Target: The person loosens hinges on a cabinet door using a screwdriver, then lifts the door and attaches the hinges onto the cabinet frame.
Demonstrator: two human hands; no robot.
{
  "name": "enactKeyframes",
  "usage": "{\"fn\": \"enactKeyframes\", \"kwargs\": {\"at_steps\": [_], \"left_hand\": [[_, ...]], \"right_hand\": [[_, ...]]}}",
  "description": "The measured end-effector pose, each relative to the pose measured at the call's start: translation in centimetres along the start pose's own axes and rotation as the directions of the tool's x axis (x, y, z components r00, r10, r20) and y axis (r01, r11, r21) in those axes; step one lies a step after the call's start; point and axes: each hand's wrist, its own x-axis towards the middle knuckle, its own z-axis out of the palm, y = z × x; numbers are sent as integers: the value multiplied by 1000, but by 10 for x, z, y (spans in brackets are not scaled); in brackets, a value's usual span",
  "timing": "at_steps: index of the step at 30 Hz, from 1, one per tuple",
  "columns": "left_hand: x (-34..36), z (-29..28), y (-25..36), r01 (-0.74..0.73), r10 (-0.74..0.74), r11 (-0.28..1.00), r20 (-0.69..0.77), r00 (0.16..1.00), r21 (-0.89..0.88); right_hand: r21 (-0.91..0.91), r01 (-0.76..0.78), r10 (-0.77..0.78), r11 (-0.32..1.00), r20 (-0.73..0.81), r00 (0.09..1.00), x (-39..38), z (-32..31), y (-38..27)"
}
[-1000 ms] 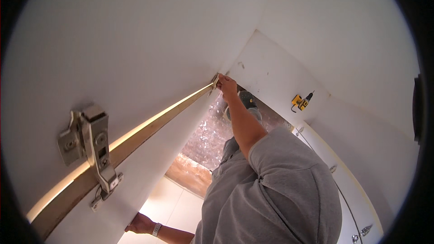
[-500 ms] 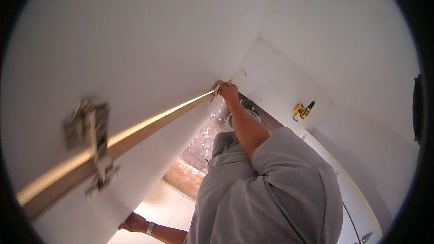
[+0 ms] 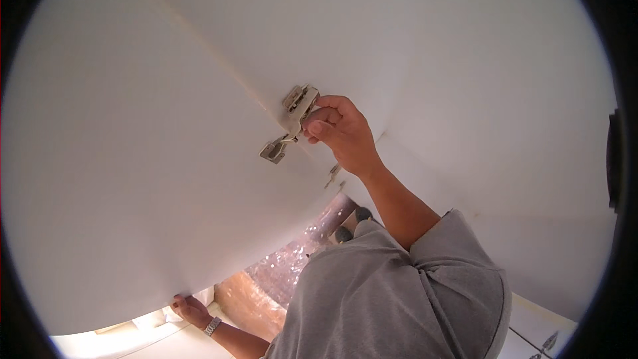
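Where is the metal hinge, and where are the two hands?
hinge [image 3: 292, 119], head view, on its metal arm
right hand [image 3: 342, 134], head view, on its back
left hand [image 3: 189, 309], head view, on the knuckles at the white panel's [image 3: 133, 193] lower edge

The right hand [image 3: 339, 131] sits just right of the frame's centre, raised at the end of a bare forearm that climbs from the grey short sleeve at the lower right toward the upper left. Its wrist is bent slightly, knuckles facing the camera, and the fingers [image 3: 319, 126] are curled in and pinched together at their tips. The left hand [image 3: 189, 309] is low at the bottom left of the frame, arm stretched downward and away, a metal wristwatch on the wrist. Its fingers are hooked upward in a gripping curl.
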Motion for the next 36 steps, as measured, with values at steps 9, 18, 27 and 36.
{"fn": "enactKeyframes", "kwargs": {"at_steps": [9,18,27,36], "left_hand": [[-4,16,1,-6,4,999,-29,1000,-47],[0,-12,-16,8,-5,996,33,999,-90],[12,-26,-28,5,-4,994,11,1000,-111],[3,6,-12,26,-26,997,-6,1000,-75]], "right_hand": [[-37,-143,142,989,-24,990,1,13,-33],[3,-211,211,977,-16,977,-28,5,-39],[-12,-108,108,994,14,994,-30,5,-31],[-5,-35,35,999,-2,999,-10,8,-34]]}}
